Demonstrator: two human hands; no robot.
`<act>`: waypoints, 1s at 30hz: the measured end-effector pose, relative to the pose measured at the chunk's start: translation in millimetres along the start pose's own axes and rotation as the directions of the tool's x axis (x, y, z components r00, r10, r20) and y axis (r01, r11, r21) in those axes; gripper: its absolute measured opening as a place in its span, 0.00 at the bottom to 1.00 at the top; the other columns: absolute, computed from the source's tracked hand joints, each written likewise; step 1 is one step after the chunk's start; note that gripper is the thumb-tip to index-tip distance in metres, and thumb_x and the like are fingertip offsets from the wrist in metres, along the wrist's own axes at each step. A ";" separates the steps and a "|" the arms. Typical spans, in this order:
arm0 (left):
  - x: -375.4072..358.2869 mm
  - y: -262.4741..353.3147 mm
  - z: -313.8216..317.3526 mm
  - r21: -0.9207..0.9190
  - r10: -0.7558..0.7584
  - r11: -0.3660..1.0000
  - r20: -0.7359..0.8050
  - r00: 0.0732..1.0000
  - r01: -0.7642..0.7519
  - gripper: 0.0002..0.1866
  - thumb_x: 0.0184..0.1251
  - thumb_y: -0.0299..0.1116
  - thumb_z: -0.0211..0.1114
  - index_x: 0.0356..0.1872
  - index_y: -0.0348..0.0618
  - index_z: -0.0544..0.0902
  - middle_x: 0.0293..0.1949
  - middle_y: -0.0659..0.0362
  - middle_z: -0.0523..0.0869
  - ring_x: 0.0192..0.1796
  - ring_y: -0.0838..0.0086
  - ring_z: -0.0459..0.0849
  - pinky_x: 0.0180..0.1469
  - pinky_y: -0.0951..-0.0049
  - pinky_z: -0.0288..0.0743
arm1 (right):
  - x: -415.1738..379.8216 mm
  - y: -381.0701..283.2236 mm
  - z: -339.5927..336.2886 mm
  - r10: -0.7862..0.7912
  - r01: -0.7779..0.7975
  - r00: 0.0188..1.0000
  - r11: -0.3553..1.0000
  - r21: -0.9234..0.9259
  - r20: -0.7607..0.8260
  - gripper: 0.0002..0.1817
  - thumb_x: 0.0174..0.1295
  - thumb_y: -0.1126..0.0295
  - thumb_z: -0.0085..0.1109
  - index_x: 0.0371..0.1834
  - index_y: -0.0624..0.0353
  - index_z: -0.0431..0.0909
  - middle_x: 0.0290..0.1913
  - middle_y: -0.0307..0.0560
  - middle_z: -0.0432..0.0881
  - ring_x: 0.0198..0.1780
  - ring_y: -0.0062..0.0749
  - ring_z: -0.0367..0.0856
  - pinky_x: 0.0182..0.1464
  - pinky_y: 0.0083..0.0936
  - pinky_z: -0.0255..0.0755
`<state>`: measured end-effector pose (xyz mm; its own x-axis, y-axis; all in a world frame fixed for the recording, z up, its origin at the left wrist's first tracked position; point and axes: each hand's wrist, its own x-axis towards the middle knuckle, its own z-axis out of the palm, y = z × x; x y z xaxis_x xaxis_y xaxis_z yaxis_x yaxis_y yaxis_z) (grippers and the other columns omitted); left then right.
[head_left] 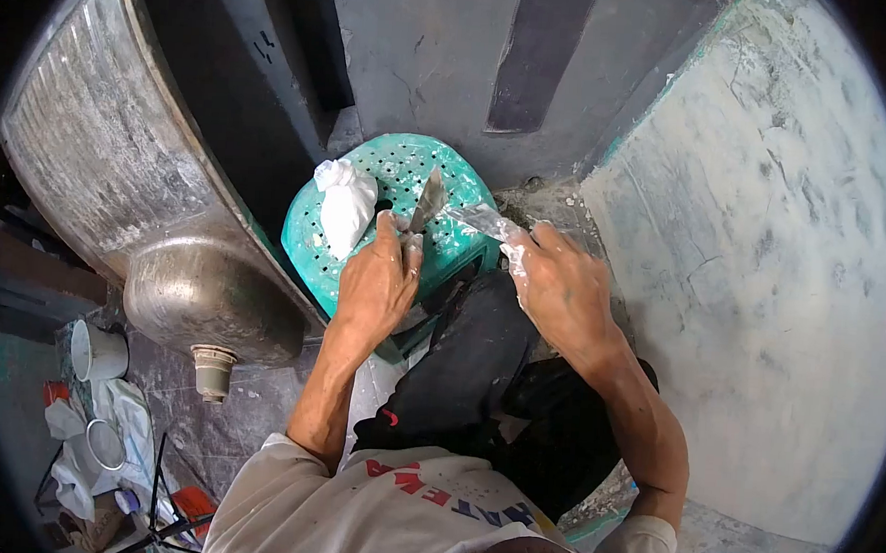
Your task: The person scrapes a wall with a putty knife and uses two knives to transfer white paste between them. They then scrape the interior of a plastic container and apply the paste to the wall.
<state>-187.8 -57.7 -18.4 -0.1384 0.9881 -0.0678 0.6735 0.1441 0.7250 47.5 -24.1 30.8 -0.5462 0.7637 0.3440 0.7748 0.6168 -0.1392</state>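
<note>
My left hand (pixel 374 288) is closed round a putty knife (pixel 430 200), its blade pointing away from me over the stool. White paste smears my fingertips. In my right hand (pixel 567 291) a second putty knife (pixel 483 221) is gripped, its blade coated with white paste and angled left toward the first blade. Both blades are close together above a green plastic stool (pixel 407 154) with a perforated, paste-spotted seat. A knotted white plastic bag (pixel 348 211) lies on the seat, just left of my left hand.
A metal sink (pixel 119 149) stands tilted at the left, its drain fitting (pixel 213 373) pointing down. On the right rises a patchy white wall (pixel 753 293); a grey wall (pixel 425 55) is ahead. A white bucket (pixel 100 352) and crumpled plastic (pixel 119 435) lie lower left.
</note>
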 end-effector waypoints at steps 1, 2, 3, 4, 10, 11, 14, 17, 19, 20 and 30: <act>-0.5 -6.9 5.3 0.104 0.151 0.985 -0.143 0.978 -0.137 0.24 0.79 0.34 0.61 0.64 0.24 0.68 0.44 0.34 0.87 0.46 0.37 0.88 0.46 0.45 0.81 | 3.1 -0.4 2.4 -0.015 0.015 1.000 1.000 -0.014 0.007 0.13 0.69 0.71 0.65 0.55 0.57 0.88 0.42 0.46 0.81 0.43 0.43 0.88 0.42 0.38 0.85; -0.8 -8.8 6.5 0.225 0.307 0.941 -0.265 0.914 -0.251 0.24 0.79 0.34 0.61 0.63 0.24 0.70 0.41 0.35 0.88 0.45 0.37 0.88 0.46 0.44 0.81 | 6.2 0.6 4.3 -0.019 0.019 1.000 1.000 -0.014 0.011 0.13 0.69 0.71 0.65 0.55 0.57 0.88 0.42 0.46 0.81 0.43 0.43 0.88 0.42 0.38 0.85; -0.8 -10.3 6.5 0.222 0.301 0.944 -0.266 0.916 -0.246 0.24 0.79 0.34 0.61 0.63 0.24 0.70 0.41 0.35 0.88 0.45 0.37 0.88 0.46 0.44 0.81 | 8.7 2.2 6.1 -0.044 0.044 0.999 0.999 -0.014 -0.001 0.13 0.69 0.71 0.64 0.54 0.57 0.88 0.42 0.46 0.81 0.43 0.43 0.87 0.42 0.38 0.85; -0.8 -10.8 6.3 0.229 0.281 0.947 -0.257 0.925 -0.224 0.22 0.78 0.34 0.62 0.62 0.24 0.72 0.41 0.36 0.88 0.43 0.38 0.89 0.45 0.44 0.81 | 11.0 3.8 7.8 -0.069 0.068 0.998 0.998 -0.014 -0.012 0.12 0.70 0.72 0.64 0.53 0.57 0.89 0.42 0.47 0.81 0.42 0.42 0.87 0.42 0.38 0.85; -11.5 -8.8 4.5 0.222 0.118 0.972 -0.171 0.978 -0.078 0.20 0.78 0.37 0.65 0.63 0.35 0.78 0.45 0.38 0.89 0.42 0.44 0.90 0.40 0.46 0.81 | 21.0 16.8 8.3 -0.145 0.145 0.988 0.989 0.000 0.049 0.12 0.73 0.71 0.60 0.53 0.57 0.90 0.41 0.50 0.80 0.43 0.43 0.86 0.41 0.40 0.83; -13.7 -10.2 5.1 0.248 0.122 0.965 -0.153 0.981 -0.081 0.18 0.79 0.39 0.65 0.62 0.42 0.81 0.46 0.40 0.88 0.41 0.46 0.91 0.38 0.48 0.81 | 23.4 19.0 7.9 -0.148 0.148 0.987 0.989 0.005 0.062 0.12 0.73 0.71 0.60 0.53 0.57 0.90 0.41 0.50 0.80 0.43 0.43 0.86 0.41 0.40 0.83; -18.7 -9.4 6.5 0.366 0.211 0.925 -0.276 0.938 -0.101 0.15 0.77 0.40 0.68 0.59 0.46 0.86 0.45 0.47 0.84 0.37 0.51 0.90 0.36 0.53 0.81 | 31.2 23.6 7.7 -0.210 0.210 0.967 0.978 0.011 0.142 0.12 0.74 0.71 0.58 0.51 0.61 0.90 0.43 0.53 0.81 0.42 0.43 0.86 0.40 0.40 0.82; -16.5 -18.8 10.0 0.360 0.214 0.927 -0.278 0.936 -0.105 0.17 0.75 0.37 0.70 0.61 0.47 0.88 0.46 0.52 0.80 0.36 0.55 0.89 0.35 0.55 0.81 | 39.5 25.0 10.9 -0.202 0.199 0.961 0.979 0.034 0.190 0.12 0.75 0.70 0.58 0.48 0.65 0.90 0.44 0.56 0.82 0.40 0.44 0.85 0.39 0.40 0.82; -14.8 -26.8 13.4 0.329 0.199 0.938 -0.256 0.946 -0.109 0.19 0.74 0.36 0.71 0.63 0.48 0.88 0.46 0.52 0.80 0.36 0.55 0.89 0.35 0.55 0.81 | 45.6 24.7 11.0 -0.264 0.254 0.954 0.963 0.088 0.140 0.12 0.73 0.71 0.58 0.44 0.67 0.90 0.44 0.57 0.82 0.40 0.44 0.86 0.40 0.39 0.82; -14.1 -28.0 12.2 0.352 0.229 0.927 -0.250 0.941 -0.132 0.19 0.74 0.36 0.70 0.63 0.47 0.87 0.44 0.54 0.79 0.37 0.57 0.88 0.36 0.56 0.81 | 49.3 24.5 15.1 -0.263 0.249 0.952 0.963 0.103 0.157 0.12 0.73 0.71 0.58 0.44 0.67 0.90 0.44 0.57 0.82 0.40 0.44 0.86 0.40 0.39 0.82; -12.4 -26.5 11.0 0.320 0.228 0.934 -0.201 0.953 -0.156 0.21 0.72 0.34 0.72 0.64 0.44 0.87 0.41 0.56 0.77 0.38 0.62 0.87 0.35 0.60 0.81 | 65.6 22.8 28.7 -0.285 0.295 0.934 0.956 -0.012 0.216 0.13 0.63 0.78 0.64 0.50 0.66 0.86 0.50 0.53 0.83 0.46 0.42 0.88 0.44 0.40 0.85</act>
<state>-195.9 -73.2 -44.2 -0.1241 0.9633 0.2380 0.8834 -0.0020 0.4687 20.3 45.5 23.5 -0.7998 0.5785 0.1600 0.5833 0.8120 -0.0204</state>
